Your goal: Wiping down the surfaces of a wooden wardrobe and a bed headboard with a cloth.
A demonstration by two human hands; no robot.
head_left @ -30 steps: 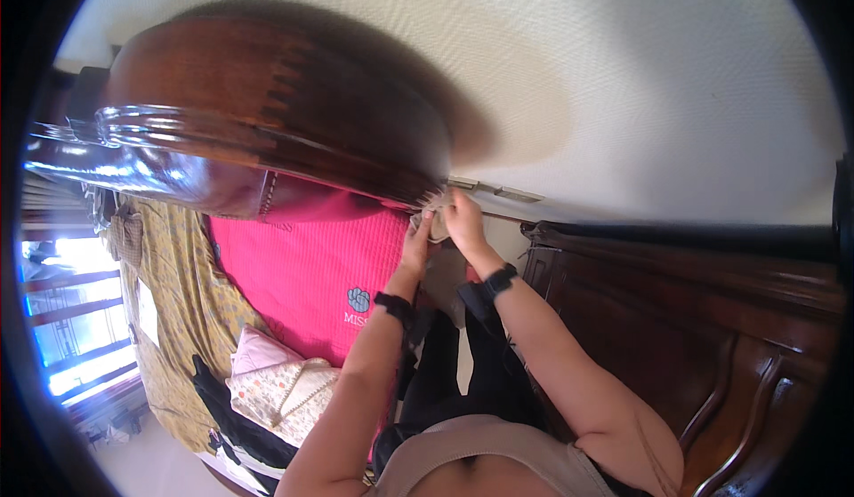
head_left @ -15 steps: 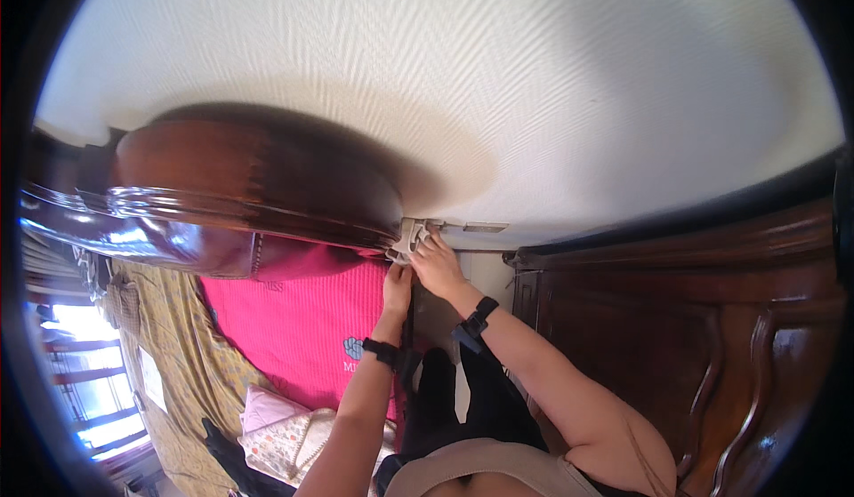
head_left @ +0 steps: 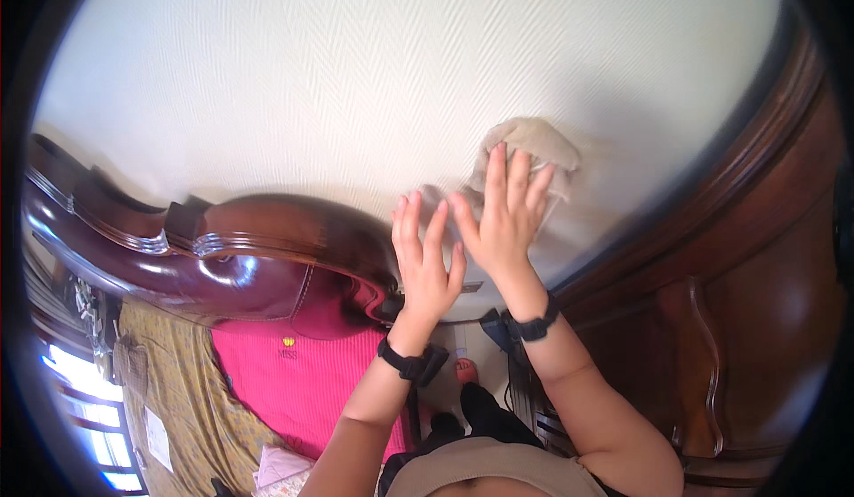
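Observation:
A beige cloth (head_left: 534, 141) is bunched against the white textured wall (head_left: 356, 79). My right hand (head_left: 504, 221) holds it there, its spread fingers pressing the cloth's lower part to the wall. To the left, my left hand (head_left: 429, 270) is raised with fingers apart and holds nothing. Its fingertips are close to the wall; whether they touch it I cannot tell. Just left of that hand is the end of a dark, glossy wooden headboard (head_left: 294, 230).
A pink ribbed bedcover (head_left: 302, 377) and a yellow-brown patterned cloth (head_left: 178, 355) lie on the bed at left. A dark wooden cabinet (head_left: 640, 355) stands on the right. Between them runs a narrow strip of tiled floor (head_left: 463, 341). A wall plate (head_left: 473, 287) sits low on the wall.
Both hands have risen from low by the headboard's end. My right hand has carried the cloth up and right along the wall. My left hand has come away from the cloth and opened.

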